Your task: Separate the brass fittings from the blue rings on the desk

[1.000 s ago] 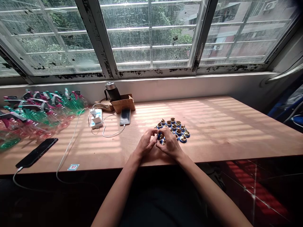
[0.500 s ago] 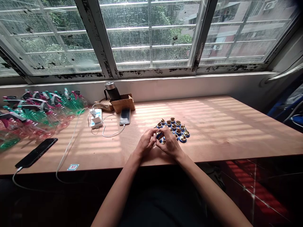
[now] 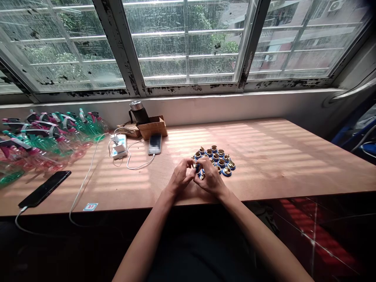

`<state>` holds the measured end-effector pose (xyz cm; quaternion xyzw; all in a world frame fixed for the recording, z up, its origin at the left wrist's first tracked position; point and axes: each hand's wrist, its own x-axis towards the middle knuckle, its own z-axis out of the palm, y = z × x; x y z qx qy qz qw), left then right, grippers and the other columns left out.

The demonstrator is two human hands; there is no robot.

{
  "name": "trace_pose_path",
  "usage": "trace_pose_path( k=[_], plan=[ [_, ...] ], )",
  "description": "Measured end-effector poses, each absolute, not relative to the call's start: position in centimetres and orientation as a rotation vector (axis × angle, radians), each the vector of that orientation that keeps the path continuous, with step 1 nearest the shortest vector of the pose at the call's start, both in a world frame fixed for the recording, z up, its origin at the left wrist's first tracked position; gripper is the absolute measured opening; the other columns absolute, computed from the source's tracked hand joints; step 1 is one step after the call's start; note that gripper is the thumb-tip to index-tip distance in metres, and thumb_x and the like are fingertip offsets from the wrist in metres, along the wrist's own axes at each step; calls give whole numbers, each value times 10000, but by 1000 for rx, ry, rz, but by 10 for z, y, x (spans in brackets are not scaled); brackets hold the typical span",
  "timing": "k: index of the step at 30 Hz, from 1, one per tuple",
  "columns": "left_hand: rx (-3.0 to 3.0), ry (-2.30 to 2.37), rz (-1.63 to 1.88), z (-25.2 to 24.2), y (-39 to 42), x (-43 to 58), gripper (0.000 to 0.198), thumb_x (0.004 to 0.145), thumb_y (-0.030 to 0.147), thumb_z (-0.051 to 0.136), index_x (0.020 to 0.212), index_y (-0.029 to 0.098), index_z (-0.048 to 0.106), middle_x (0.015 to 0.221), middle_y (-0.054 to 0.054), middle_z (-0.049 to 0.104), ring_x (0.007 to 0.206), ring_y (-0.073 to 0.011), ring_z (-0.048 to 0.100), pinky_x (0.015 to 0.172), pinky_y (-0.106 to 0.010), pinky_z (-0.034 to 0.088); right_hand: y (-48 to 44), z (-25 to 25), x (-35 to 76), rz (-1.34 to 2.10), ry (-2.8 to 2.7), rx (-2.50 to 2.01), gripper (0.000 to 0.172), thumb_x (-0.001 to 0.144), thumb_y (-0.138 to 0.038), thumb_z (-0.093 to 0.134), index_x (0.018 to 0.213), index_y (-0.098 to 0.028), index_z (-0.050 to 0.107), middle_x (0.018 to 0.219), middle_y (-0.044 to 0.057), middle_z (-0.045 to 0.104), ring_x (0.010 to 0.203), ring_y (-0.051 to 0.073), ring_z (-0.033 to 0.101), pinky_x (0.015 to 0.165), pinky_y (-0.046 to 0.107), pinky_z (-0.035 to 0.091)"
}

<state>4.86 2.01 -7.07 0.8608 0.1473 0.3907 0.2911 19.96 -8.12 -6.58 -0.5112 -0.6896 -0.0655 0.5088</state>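
My left hand and my right hand are close together over the wooden table top, with curled fingers. Between their fingertips is a small blue-and-brass fitting, mostly hidden by my fingers. Just beyond and to the right, several similar round blue pieces with brass centres lie in a tight cluster. My right hand touches the cluster's near edge, and one piece shows below my fingers.
Pink and green plastic spray bottles lie at the far left. A black phone, white charger with cables, blurred phone, cardboard box and steel-topped flask stand on the table beneath a window.
The view has tilted slightly, shifting the scene in the frame. My hands stay together around the small fitting, with only slight finger movement. The cluster of pieces has not visibly changed.
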Motion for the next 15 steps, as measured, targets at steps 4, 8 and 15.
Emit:
trace_pose_path(
  k=[4,8,15],
  plan=[
    [2287,388,1070,-73,22,48,187,964,327,588,1100,210,538,999,-54,599,903,-194,575,845,-342,513,-81,-66,200,-168,-1685,-1210,446,856,-64,590,1253,-254,515,1144,94,599,1049,266,638,880,416,597],
    [2265,410,1099,-76,24,49,205,933,313,634,1078,217,525,977,-39,590,882,-186,576,819,-328,513,-80,-67,202,-171,-1670,-1216,407,873,-82,592,1237,-255,535,1147,97,605,1041,262,647,893,425,604],
    [2287,494,1180,-78,28,49,255,919,322,680,1099,220,533,1016,-38,632,876,-173,607,827,-321,521,-80,-64,207,-183,-1595,-1269,372,918,-126,627,1261,-261,580,1192,102,637,1109,275,660,972,455,600]
  ],
)
